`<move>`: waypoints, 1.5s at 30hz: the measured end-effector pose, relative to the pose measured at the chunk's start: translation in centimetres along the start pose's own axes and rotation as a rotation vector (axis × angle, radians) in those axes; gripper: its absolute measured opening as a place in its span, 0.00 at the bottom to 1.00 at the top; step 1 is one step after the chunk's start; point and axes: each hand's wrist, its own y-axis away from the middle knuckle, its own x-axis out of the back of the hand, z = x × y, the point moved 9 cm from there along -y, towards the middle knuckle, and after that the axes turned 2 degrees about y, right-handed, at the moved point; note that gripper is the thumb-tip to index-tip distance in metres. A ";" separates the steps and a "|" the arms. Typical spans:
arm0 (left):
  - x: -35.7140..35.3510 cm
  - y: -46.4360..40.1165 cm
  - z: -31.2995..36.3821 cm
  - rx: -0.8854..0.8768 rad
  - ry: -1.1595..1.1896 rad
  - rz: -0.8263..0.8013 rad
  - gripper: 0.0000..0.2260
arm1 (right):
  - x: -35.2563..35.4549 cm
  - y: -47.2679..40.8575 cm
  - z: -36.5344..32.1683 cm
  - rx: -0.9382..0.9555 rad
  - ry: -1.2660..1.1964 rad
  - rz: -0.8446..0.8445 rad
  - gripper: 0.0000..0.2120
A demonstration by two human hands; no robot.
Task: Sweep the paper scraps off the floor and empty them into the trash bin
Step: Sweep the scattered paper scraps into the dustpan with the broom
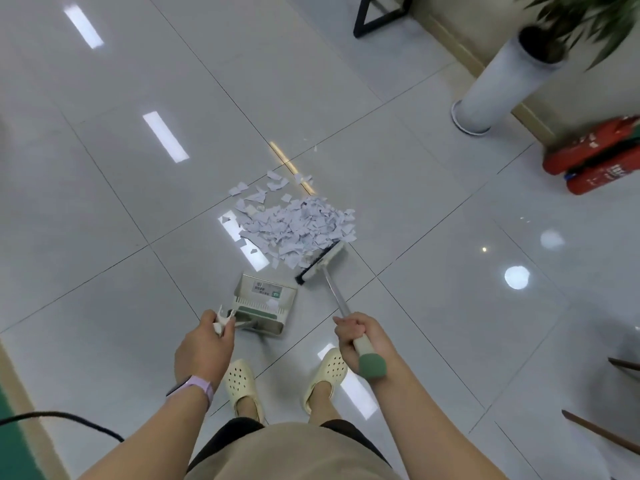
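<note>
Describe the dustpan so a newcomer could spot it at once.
Start at the big pile of paper scraps on the grey tiled floor. Just nearer the person, left of the broom head, sits the dustpan: a pale boxy tray with green trim, its handle held by the left hand.

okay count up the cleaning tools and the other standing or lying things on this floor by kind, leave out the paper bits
Long-handled broom with green grip: 1
Metal dustpan with green trim: 1
Red fire extinguishers lying by the wall: 2
Tall white cylindrical planter with a green plant: 1
Total: 5
</note>
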 end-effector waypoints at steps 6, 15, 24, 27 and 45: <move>0.0 -0.9 1.0 -0.020 -0.034 0.016 0.12 | -0.4 2.7 -2.0 0.010 -0.153 -0.185 0.39; -2.2 1.4 0.9 -0.029 0.023 -0.033 0.14 | 2.6 9.5 -4.6 -0.100 0.180 -0.060 0.37; -4.1 -0.4 6.2 0.019 0.152 -0.014 0.11 | 0.3 10.4 -13.7 0.049 0.832 0.274 0.12; -4.6 -2.1 8.7 0.020 0.154 -0.039 0.10 | -2.5 8.8 -16.9 0.195 0.989 0.314 0.10; -3.7 -13.1 16.5 -0.097 -0.033 0.009 0.14 | -14.2 -9.0 -28.0 0.238 1.796 0.498 0.05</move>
